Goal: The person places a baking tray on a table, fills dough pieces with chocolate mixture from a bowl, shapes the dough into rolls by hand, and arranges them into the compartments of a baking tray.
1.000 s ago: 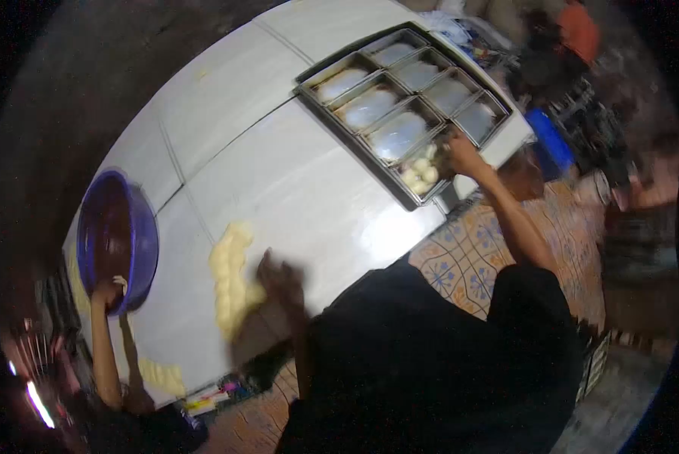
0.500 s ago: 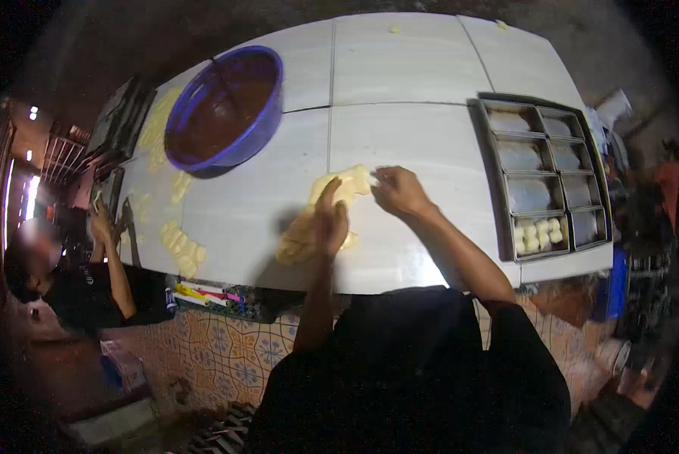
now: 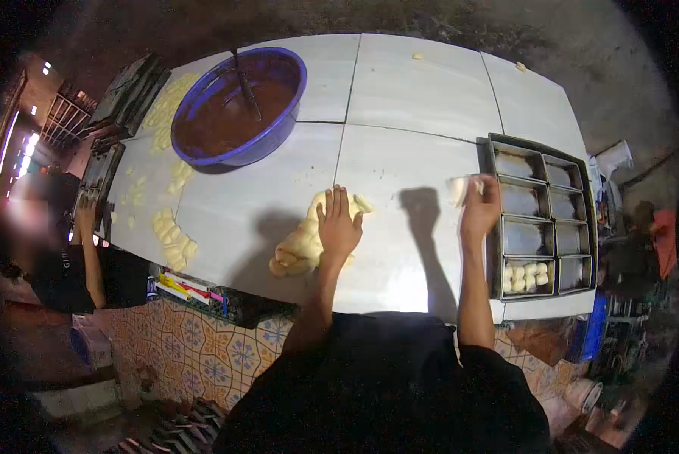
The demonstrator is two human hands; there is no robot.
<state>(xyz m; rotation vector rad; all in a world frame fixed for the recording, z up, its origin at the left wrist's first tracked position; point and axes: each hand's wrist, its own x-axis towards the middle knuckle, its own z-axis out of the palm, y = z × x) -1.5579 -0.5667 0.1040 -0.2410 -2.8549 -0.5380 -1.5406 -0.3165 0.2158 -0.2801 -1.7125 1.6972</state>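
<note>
A long mound of pale yellow dough (image 3: 300,244) lies on the white table in front of me. On its right part my left hand (image 3: 339,229) rests flat, fingers stretched out. My right hand (image 3: 481,208) is raised beside the metal baking tins (image 3: 526,200), its fingers closed on a small piece of dough (image 3: 457,189), blurred by motion. Small dough balls (image 3: 526,277) sit together in the front left tin of that joined set. The other tins show bare bottoms.
A blue-purple basin (image 3: 283,136) with brown contents and a dark handle stands at the back left. Dough pieces (image 3: 174,240) lie along the table's left side. A co-worker (image 3: 90,257) has hands at dark tins (image 3: 99,174) on the left.
My right hand has moved right, away from the mound to beside the tins, carrying a piece of dough. My left hand has flattened onto the mound. The view has shifted slightly.
</note>
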